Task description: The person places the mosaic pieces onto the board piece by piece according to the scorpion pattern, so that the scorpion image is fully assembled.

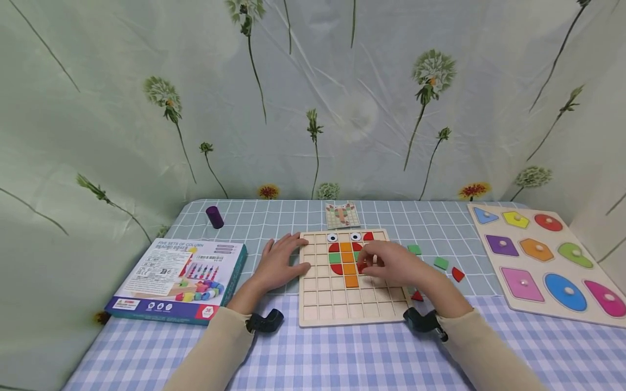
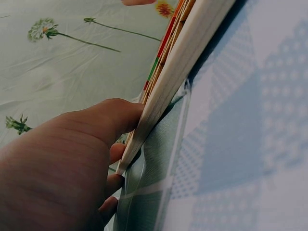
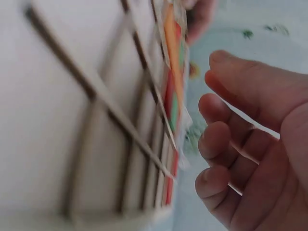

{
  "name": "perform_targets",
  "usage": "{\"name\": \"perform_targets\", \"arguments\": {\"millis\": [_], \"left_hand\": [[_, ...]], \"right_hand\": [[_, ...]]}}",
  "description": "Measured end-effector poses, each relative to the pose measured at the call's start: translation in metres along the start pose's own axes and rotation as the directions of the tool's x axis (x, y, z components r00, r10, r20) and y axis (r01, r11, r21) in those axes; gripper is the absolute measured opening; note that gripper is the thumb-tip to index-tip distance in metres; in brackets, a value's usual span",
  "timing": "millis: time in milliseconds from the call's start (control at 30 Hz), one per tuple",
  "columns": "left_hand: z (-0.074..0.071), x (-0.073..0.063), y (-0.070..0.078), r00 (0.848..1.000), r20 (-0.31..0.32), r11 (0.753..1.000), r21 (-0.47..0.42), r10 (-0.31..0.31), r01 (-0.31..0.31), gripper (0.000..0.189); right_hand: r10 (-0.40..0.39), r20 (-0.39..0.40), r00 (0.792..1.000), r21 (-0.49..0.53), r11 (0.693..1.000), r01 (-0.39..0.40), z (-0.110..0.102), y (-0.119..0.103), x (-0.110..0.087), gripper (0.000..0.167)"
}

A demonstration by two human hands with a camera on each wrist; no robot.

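Note:
A wooden grid board (image 1: 318, 315) lies in the middle of the table, with an orange column (image 1: 349, 269), red and green pieces and two round eye pieces (image 1: 332, 238) in its cells. At its left edge rests my left hand (image 1: 281, 263), thumb (image 2: 127, 113) touching the rim and fingers spread loosely along the side. Over the right part of the pattern hovers my right hand (image 1: 391, 263), its fingers loosely bent. Beside those fingertips a red piece (image 1: 362, 267) shows in the board. In the right wrist view, nothing shows between thumb and fingers (image 3: 214, 139).
Loose green squares (image 1: 441, 263) and red quarter-round pieces (image 1: 457, 274) lie right of the board. A pattern card (image 1: 342, 215) stands behind it. Left are a boxed bead set (image 1: 181, 279) and a purple cylinder (image 1: 214, 217); right is a knobbed shape puzzle (image 1: 533, 247).

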State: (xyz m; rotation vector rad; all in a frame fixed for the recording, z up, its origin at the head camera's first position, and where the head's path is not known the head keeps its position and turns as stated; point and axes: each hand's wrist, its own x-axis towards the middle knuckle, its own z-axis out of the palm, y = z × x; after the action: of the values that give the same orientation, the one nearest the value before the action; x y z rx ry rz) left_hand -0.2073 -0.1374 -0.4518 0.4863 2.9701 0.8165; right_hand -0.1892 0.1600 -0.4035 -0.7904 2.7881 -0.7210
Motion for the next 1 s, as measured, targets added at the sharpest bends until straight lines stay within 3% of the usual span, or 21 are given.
{"name": "perform_targets", "arguments": {"millis": [233,433,667,1000], "left_hand": [[0.001,0.001,0.000,1.000,0.001,1.000,0.006,-0.004,0.004,0.057],[0.001,0.001,-0.001,1.000,-0.009,1.000,0.009,0.006,-0.006,0.056],[-0.001,-0.001,0.001,0.999,-0.023,1.000,-0.002,0.026,-0.026,0.055],[0.000,-0.001,0.001,0.999,-0.027,1.000,0.005,0.027,-0.027,0.055]], "right_hand": [[0.094,-0.132,0.987,-0.025,0.995,-0.098,-0.025,0.023,-0.008,0.015],[0.169,-0.181,0.969,-0.032,0.984,-0.177,-0.034,0.043,-0.016,0.025],[0.252,-0.149,0.956,-0.048,0.964,-0.262,-0.037,0.064,-0.020,0.036],[0.258,-0.096,0.961,-0.025,0.965,-0.262,-0.038,0.082,-0.025,0.037]]}}
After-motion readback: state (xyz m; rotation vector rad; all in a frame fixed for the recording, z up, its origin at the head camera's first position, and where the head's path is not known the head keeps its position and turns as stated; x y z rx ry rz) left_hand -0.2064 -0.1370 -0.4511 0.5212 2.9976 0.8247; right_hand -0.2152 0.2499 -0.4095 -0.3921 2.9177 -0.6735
